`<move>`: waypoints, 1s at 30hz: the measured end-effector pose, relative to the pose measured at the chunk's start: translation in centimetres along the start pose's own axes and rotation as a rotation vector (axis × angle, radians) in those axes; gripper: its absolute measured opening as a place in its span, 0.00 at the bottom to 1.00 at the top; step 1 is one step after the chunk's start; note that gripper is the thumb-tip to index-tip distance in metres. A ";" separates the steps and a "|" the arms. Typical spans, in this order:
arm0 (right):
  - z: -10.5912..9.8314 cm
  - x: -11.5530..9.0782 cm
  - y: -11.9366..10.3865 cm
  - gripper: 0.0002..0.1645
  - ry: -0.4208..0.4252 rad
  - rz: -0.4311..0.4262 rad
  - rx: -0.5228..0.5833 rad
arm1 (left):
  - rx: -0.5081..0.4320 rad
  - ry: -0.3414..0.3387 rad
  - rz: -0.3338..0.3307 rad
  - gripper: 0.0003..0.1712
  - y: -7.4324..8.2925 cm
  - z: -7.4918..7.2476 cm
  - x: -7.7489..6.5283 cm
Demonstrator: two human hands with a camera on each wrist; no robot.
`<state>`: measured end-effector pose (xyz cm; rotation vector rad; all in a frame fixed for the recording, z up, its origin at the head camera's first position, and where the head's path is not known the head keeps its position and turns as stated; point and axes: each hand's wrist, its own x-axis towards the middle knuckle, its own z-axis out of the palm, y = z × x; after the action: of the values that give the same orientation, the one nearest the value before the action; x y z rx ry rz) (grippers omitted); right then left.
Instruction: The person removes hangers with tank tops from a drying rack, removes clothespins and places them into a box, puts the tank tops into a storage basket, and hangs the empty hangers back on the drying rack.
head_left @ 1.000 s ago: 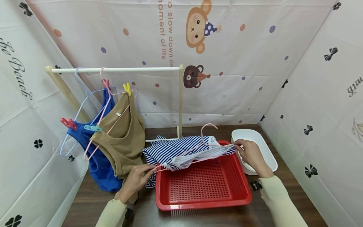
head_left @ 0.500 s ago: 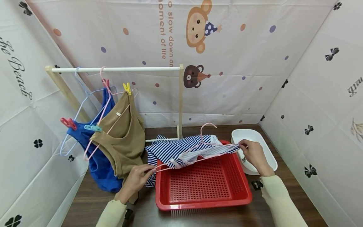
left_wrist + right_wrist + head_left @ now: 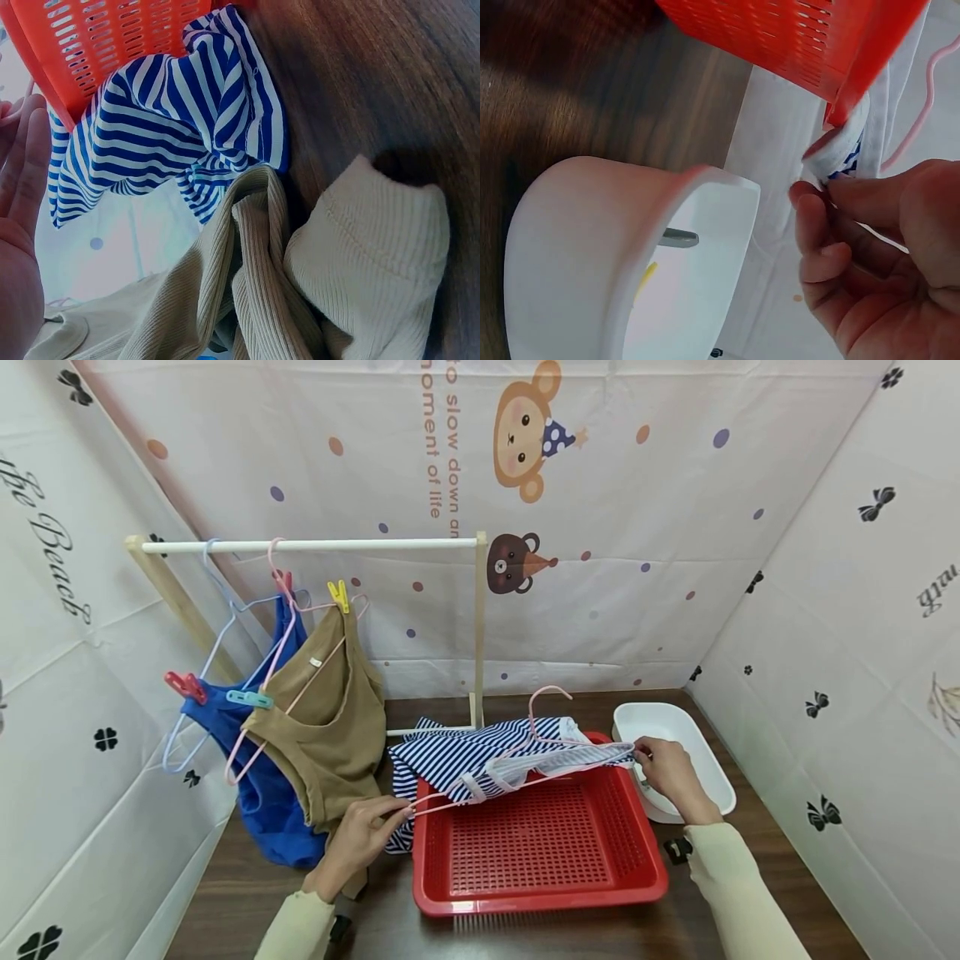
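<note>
A blue-and-white striped top (image 3: pixel 480 752) lies across the back of the red basket (image 3: pixel 540 897), with a pink hanger (image 3: pixel 551 690) inside it. The hanger's bare left corner is pinched by my left hand (image 3: pixel 360 835). At the right end, my right hand (image 3: pixel 670 777) pinches the top's shoulder; in the right wrist view, thumb and fingertips meet on its white-edged fabric (image 3: pixel 844 150). Whether the hanger's right corner is in that grip is hidden. Part of the top (image 3: pixel 150 120) hangs over the basket's left side in the left wrist view.
At left, a rack (image 3: pixel 315 546) carries a blue top (image 3: pixel 273 818) and a brown top (image 3: pixel 330 718) on hangers, held with clothespins (image 3: pixel 250 699). Close to the basket's right side stands a white tub (image 3: pixel 716 777), with small grey and yellow items inside.
My right hand has shifted slightly right, drawing the striped top along the hanger. More of the hanger's left corner shows bare. My left hand keeps its place and grip.
</note>
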<state>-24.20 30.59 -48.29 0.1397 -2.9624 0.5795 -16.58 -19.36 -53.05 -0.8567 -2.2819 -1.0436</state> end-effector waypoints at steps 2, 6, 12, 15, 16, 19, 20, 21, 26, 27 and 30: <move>0.2 0.1 0.0 0.10 -0.029 0.000 0.004 | 0.005 0.003 -0.006 0.08 0.0 0.0 -0.1; 0.3 0.1 0.1 0.11 -0.084 -0.007 0.064 | 0.011 0.009 -0.010 0.09 0.1 0.0 -0.1; -0.3 0.1 -0.2 0.08 -0.142 0.013 0.189 | 0.020 -0.018 -0.046 0.09 0.1 0.0 -0.1; -0.5 0.1 -0.4 0.10 -0.149 0.028 0.214 | 0.028 -0.012 -0.035 0.09 0.1 0.2 -0.1; -0.6 0.1 -0.5 0.11 -0.149 0.033 0.216 | 0.035 -0.007 -0.026 0.09 0.1 0.2 0.0; -0.8 -0.2 -0.7 0.11 -0.146 0.034 0.222 | 0.050 0.007 -0.022 0.09 0.1 0.3 0.0; -0.9 -0.3 -0.8 0.11 -0.142 0.031 0.224 | 0.057 0.012 -0.024 0.10 0.1 0.3 -0.1; -1.0 -0.4 -0.9 0.10 -0.138 0.028 0.228 | 0.064 0.016 -0.028 0.10 0.1 0.3 -0.1; -1.3 -0.5 -1.3 0.10 -0.111 0.020 0.261 | 0.084 0.025 -0.043 0.10 0.1 0.2 -0.2; -1.3 -0.5 -1.3 0.11 -0.113 0.028 0.276 | 0.082 0.024 -0.042 0.11 0.1 0.2 -0.2; -1.2 -0.6 -1.3 0.14 -0.128 0.050 0.315 | 0.075 0.025 -0.035 0.11 0.1 0.2 -0.2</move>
<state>-23.38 29.85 -46.78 0.1353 -2.9791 1.0810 -16.41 -19.28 -53.26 -0.7721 -2.3073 -0.9714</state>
